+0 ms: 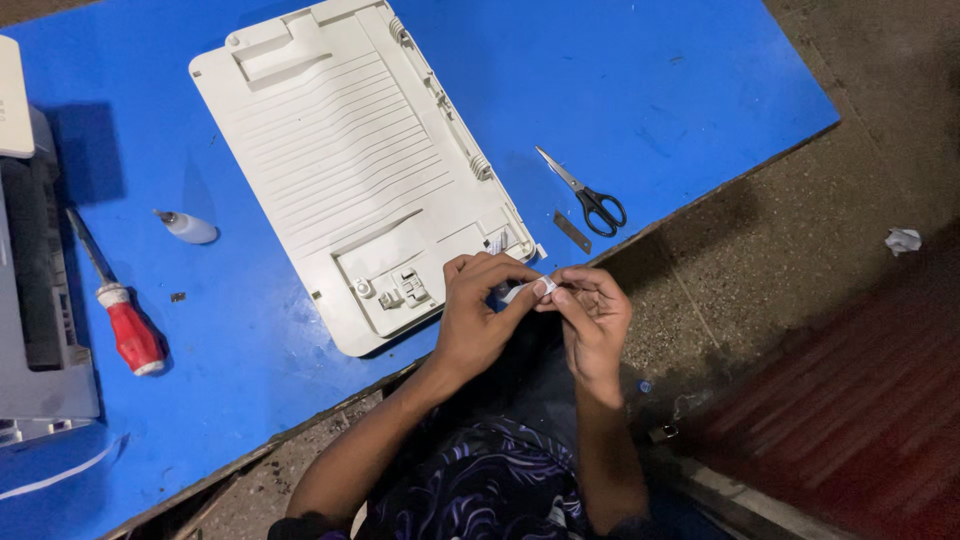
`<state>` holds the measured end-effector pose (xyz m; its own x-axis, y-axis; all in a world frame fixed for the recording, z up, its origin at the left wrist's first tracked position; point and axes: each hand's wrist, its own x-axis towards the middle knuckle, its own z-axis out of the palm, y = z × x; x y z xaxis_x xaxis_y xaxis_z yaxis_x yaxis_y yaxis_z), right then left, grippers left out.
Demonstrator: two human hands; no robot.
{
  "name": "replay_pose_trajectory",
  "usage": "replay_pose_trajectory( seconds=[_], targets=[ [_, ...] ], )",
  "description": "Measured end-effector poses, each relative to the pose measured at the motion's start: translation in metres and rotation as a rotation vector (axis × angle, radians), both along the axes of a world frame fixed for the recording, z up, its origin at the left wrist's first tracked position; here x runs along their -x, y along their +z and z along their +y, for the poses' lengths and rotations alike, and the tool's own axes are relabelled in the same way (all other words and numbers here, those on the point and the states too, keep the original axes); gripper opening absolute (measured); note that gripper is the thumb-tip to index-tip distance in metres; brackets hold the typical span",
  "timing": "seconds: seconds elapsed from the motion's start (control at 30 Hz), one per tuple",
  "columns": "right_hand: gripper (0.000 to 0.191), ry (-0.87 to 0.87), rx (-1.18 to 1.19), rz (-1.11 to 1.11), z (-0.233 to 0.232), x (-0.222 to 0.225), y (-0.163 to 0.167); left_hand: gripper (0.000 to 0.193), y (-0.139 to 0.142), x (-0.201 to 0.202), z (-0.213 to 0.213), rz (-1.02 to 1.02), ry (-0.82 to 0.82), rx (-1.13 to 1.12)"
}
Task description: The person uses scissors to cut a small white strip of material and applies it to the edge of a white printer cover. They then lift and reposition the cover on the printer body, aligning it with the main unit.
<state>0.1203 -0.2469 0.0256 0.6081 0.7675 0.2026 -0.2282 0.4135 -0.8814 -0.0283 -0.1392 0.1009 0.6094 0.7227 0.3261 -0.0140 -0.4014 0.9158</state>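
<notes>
My left hand (pixel 478 312) and my right hand (pixel 594 315) meet at the near edge of the blue table (pixel 620 90), both pinching a small white piece (pixel 528 289) between the fingertips. Its exact shape is hidden by my fingers. Just beyond my hands lies a large cream plastic printer cover (pixel 345 160), flat on the table, with ribbed lines and small grey clips near its lower corner. My left hand overlaps that corner of the cover.
Black-handled scissors (pixel 590 196) and a small dark metal strip (pixel 572 231) lie right of the cover. A red-handled screwdriver (pixel 118 310), a small white bottle (pixel 187 227) and a grey printer body (pixel 40 300) are at the left. Crumpled paper (pixel 902 240) lies on the floor.
</notes>
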Motion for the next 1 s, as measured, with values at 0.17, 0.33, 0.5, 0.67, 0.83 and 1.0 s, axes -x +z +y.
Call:
replay_pose_trajectory(
  seconds=[0.17, 0.33, 0.5, 0.67, 0.83, 1.0],
  targets=[
    [0.023, -0.017, 0.006, -0.072, -0.003, 0.002, 0.004, 0.012, -0.002, -0.002, 0.0, 0.014, 0.011, 0.039],
    [0.026, -0.039, -0.006, -0.094, -0.004, 0.0, 0.005, 0.013, -0.003, -0.003, -0.002, 0.022, 0.003, 0.04],
    [0.027, -0.032, -0.012, -0.037, -0.004, -0.004, -0.003, 0.014, -0.006, -0.002, 0.0, 0.015, -0.045, 0.04],
    [0.029, 0.074, -0.031, 0.153, -0.006, -0.012, -0.008, 0.015, -0.011, -0.002, 0.004, -0.002, -0.099, 0.072],
    [0.03, 0.211, -0.053, 0.264, -0.007, -0.016, -0.009, 0.014, -0.013, 0.0, 0.005, -0.02, -0.128, 0.079],
    [0.031, 0.206, -0.04, 0.252, -0.008, -0.016, -0.011, 0.013, -0.016, 0.001, 0.006, -0.063, -0.123, 0.006]
  ],
)
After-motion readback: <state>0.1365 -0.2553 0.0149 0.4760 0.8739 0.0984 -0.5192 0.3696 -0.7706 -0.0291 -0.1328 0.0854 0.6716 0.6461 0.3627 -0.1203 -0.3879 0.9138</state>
